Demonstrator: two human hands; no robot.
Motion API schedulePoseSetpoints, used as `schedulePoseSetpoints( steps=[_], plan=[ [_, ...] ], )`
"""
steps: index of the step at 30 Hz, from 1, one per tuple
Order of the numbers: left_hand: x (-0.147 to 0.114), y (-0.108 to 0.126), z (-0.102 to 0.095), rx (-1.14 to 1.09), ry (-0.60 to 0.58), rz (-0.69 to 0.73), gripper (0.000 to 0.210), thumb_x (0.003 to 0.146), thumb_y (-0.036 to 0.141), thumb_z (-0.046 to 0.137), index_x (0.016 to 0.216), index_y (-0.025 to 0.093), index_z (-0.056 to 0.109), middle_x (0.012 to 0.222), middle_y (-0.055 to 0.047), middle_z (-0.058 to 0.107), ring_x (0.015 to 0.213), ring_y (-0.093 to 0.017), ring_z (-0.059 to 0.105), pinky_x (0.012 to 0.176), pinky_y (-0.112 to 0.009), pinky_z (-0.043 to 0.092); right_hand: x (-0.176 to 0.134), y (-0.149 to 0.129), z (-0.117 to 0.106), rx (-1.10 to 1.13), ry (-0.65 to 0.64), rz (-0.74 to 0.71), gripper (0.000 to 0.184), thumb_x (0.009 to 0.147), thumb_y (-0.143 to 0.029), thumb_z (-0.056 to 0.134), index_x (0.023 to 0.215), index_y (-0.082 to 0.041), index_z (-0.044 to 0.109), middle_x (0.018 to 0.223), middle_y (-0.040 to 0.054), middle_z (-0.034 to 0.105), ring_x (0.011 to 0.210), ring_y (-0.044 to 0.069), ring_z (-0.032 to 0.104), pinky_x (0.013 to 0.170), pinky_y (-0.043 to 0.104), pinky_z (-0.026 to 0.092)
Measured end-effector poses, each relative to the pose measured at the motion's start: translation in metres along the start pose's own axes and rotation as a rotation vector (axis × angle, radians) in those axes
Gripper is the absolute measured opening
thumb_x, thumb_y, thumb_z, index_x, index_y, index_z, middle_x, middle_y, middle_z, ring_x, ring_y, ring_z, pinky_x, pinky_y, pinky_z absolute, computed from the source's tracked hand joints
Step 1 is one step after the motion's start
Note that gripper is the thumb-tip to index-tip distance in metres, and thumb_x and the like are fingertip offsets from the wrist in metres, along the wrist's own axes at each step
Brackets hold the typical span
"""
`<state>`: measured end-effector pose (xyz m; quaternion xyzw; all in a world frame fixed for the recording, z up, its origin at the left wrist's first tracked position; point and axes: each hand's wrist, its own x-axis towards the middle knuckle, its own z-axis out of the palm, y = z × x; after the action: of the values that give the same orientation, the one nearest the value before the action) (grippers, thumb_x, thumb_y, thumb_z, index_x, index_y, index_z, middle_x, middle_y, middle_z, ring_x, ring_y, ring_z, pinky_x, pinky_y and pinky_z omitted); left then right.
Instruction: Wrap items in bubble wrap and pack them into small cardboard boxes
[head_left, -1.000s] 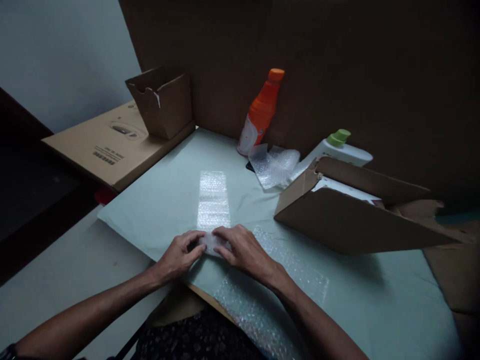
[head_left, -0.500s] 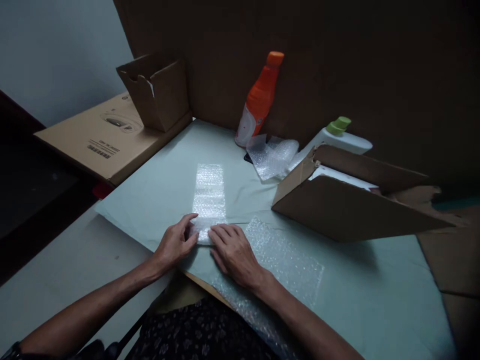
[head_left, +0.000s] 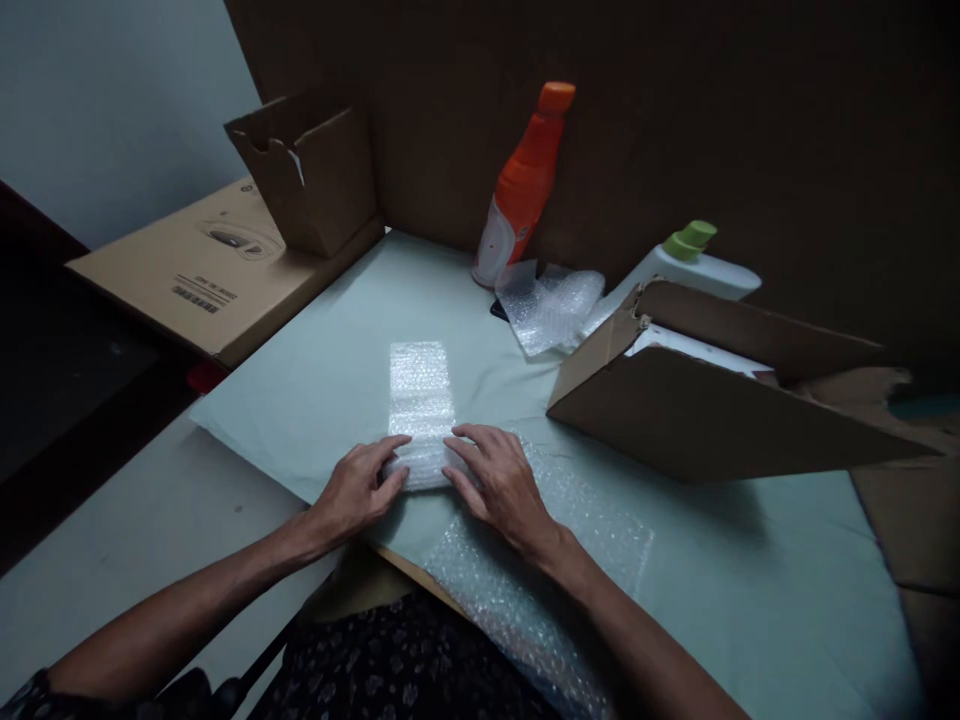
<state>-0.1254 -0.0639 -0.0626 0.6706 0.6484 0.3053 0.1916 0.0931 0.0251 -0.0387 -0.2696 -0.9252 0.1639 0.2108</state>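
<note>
Right hand has spread outward: bubble-wrap strip, near end folded, flanked by parted fingers, its own and those of left hand.

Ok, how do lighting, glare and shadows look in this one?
Head view: dim, with the back panel nearly black; head view: bright sheen on the bubble-wrap strip; head view: soft shadow on the cloth below the open cardboard box.

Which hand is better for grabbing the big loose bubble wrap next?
Probably the right hand: it's right by the big loose sheet. The left hand looks farther off, at the other side of the small strip.
</note>
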Motion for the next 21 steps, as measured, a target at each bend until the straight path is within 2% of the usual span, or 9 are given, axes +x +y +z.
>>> schedulePoseSetpoints(
  steps=[3, 6, 9, 12, 16, 18, 21],
  plan=[
    [0.010, -0.006, 0.004, 0.109, 0.075, 0.090, 0.030, 0.094, 0.024, 0.054, 0.122, 0.017, 0.062, 0.104, -0.011, 0.072, 0.092, -0.025, 0.067, 0.083, -0.043, 0.056, 0.000, -0.003, 0.004, -0.117, -0.045, -0.073, 0.026, 0.094, -0.025, 0.061, 0.120, -0.018, 0.064, 0.127, 0.0146, 0.066, 0.116, 0.029, 0.056, 0.097, 0.046, 0.044],
    [0.007, -0.006, 0.005, 0.201, 0.152, 0.238, 0.031, 0.094, 0.026, 0.058, 0.123, 0.016, 0.060, 0.115, -0.015, 0.068, 0.107, -0.029, 0.063, 0.090, -0.048, 0.053, 0.004, 0.000, 0.012, -0.133, -0.108, -0.108, 0.025, 0.093, -0.020, 0.061, 0.118, -0.017, 0.063, 0.124, 0.0143, 0.067, 0.113, 0.028, 0.058, 0.096, 0.046, 0.044],
    [-0.002, -0.003, 0.002, 0.183, 0.118, 0.337, 0.036, 0.093, 0.026, 0.061, 0.128, 0.018, 0.056, 0.116, -0.013, 0.068, 0.109, -0.028, 0.062, 0.093, -0.047, 0.051, 0.008, 0.008, 0.015, -0.017, -0.118, -0.070, 0.024, 0.095, -0.018, 0.058, 0.119, -0.018, 0.063, 0.116, 0.0115, 0.071, 0.105, 0.026, 0.063, 0.092, 0.043, 0.046],
    [0.002, -0.005, -0.001, 0.079, 0.072, 0.276, 0.036, 0.095, 0.022, 0.057, 0.131, 0.020, 0.052, 0.112, -0.009, 0.072, 0.100, -0.023, 0.066, 0.086, -0.039, 0.054, 0.008, 0.014, 0.012, 0.093, -0.098, -0.015, 0.030, 0.097, -0.022, 0.058, 0.126, -0.020, 0.060, 0.117, 0.0094, 0.072, 0.105, 0.024, 0.064, 0.091, 0.041, 0.048],
    [0.031, -0.018, 0.000, 0.144, 0.130, 0.210, 0.031, 0.097, 0.026, 0.056, 0.126, 0.018, 0.057, 0.109, -0.010, 0.073, 0.093, -0.024, 0.068, 0.082, -0.041, 0.054, 0.009, 0.011, 0.008, -0.105, 0.025, 0.011, 0.037, 0.094, -0.025, 0.062, 0.130, -0.015, 0.058, 0.136, 0.0185, 0.062, 0.120, 0.032, 0.057, 0.097, 0.047, 0.045],
    [0.046, -0.023, 0.002, 0.193, 0.174, 0.195, 0.027, 0.097, 0.028, 0.056, 0.121, 0.016, 0.060, 0.106, -0.011, 0.073, 0.091, -0.025, 0.068, 0.081, -0.043, 0.054, 0.014, 0.010, 0.010, -0.183, -0.009, -0.014, 0.039, 0.092, -0.025, 0.064, 0.129, -0.016, 0.059, 0.139, 0.0190, 0.059, 0.122, 0.033, 0.055, 0.098, 0.048, 0.043],
    [0.055, -0.024, 0.003, 0.203, 0.246, 0.240, 0.030, 0.096, 0.032, 0.058, 0.120, 0.014, 0.061, 0.112, -0.015, 0.069, 0.101, -0.028, 0.065, 0.086, -0.045, 0.053, 0.026, 0.015, 0.015, -0.175, -0.069, 0.015, 0.031, 0.093, -0.021, 0.062, 0.124, -0.018, 0.062, 0.129, 0.0151, 0.066, 0.114, 0.030, 0.059, 0.095, 0.046, 0.043]
  ],
)
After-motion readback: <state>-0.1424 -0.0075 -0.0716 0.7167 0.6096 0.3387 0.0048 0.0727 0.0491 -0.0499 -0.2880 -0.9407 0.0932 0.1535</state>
